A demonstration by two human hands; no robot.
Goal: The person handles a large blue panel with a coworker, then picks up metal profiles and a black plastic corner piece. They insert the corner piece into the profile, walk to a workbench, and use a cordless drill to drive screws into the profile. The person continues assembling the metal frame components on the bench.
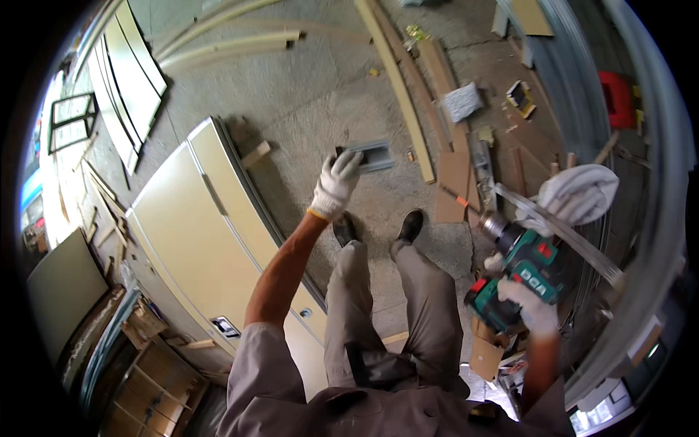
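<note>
My left hand [336, 186], in a white knit glove, reaches forward above the floor. Its fingers and thumb are closed around the near left end of a short grey metal channel [376, 155]; the gloved fingers partly hide that end. At the right, my gloved right hand [533, 309] is wrapped round the handle of a green and black cordless drill [535, 255]. The drill's long bit [460, 199] points forward and to the left, over brown cardboard [453, 182]. A red and black battery pack [489, 302] shows at the drill's base.
A large cream door panel [182, 211] lies to my left. Wood strips [404, 102] stretch across the floor ahead. Long metal profiles [582, 95], a rolled white cloth [579, 197] and a red case [617, 100] are at the right. My shoes [411, 226] stand on the concrete.
</note>
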